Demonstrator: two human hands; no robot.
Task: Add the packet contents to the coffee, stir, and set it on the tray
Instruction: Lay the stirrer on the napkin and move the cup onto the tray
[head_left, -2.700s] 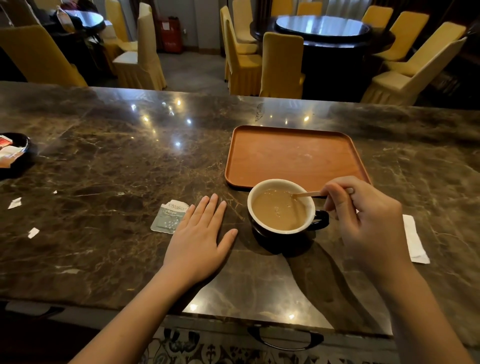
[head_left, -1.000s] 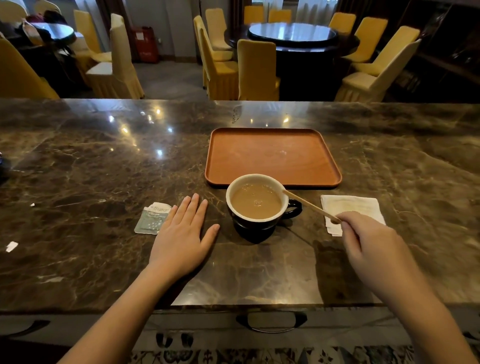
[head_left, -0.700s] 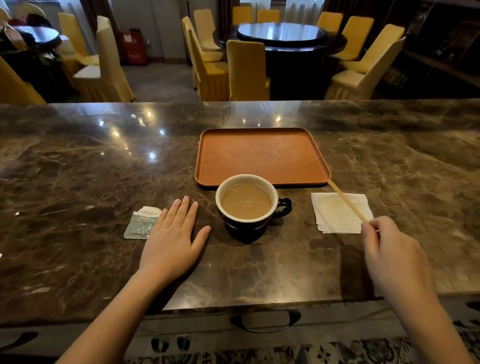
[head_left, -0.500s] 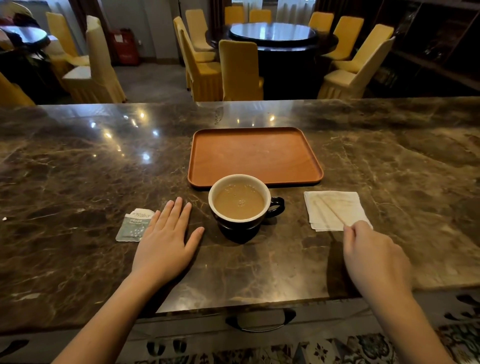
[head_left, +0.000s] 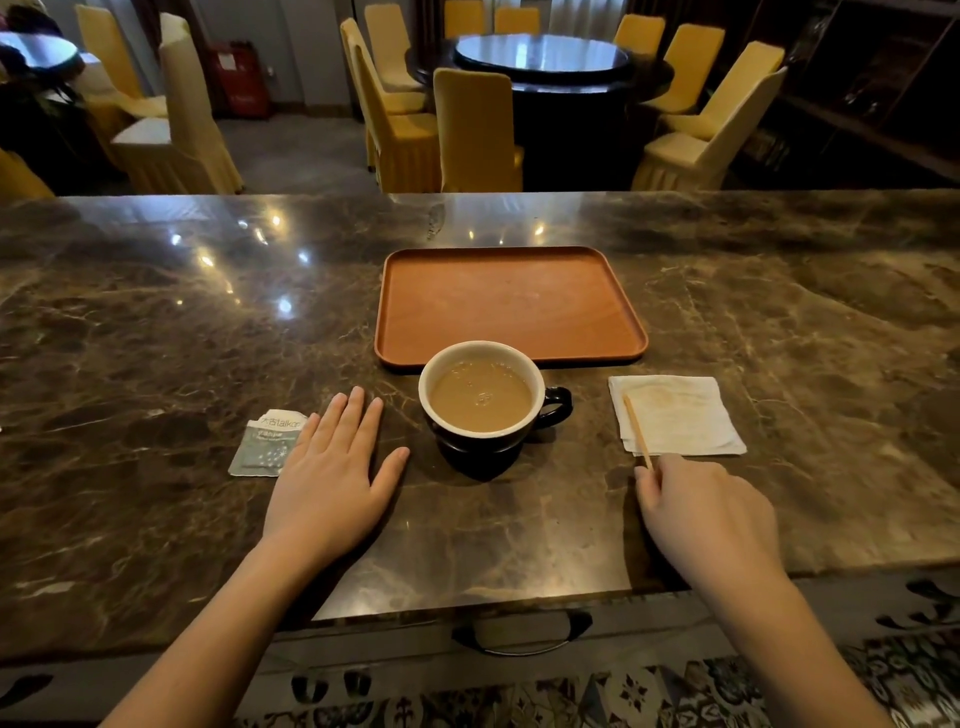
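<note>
Marble counter (head_left: 156, 322): cup (head_left: 483, 402) sits just before the tray (head_left: 511, 304), handle pointing right. Your right hand (head_left: 711, 514) (fingers pinching the stirrer (head_left: 637, 432) on the napkin (head_left: 675, 413)) is handle-side; left hand (head_left: 332, 467) lies flat, fingers spread.

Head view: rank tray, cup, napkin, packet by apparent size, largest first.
1. tray
2. cup and napkin: look alike, not ranked apart
3. packet, smallest, partly under the left hand
</note>
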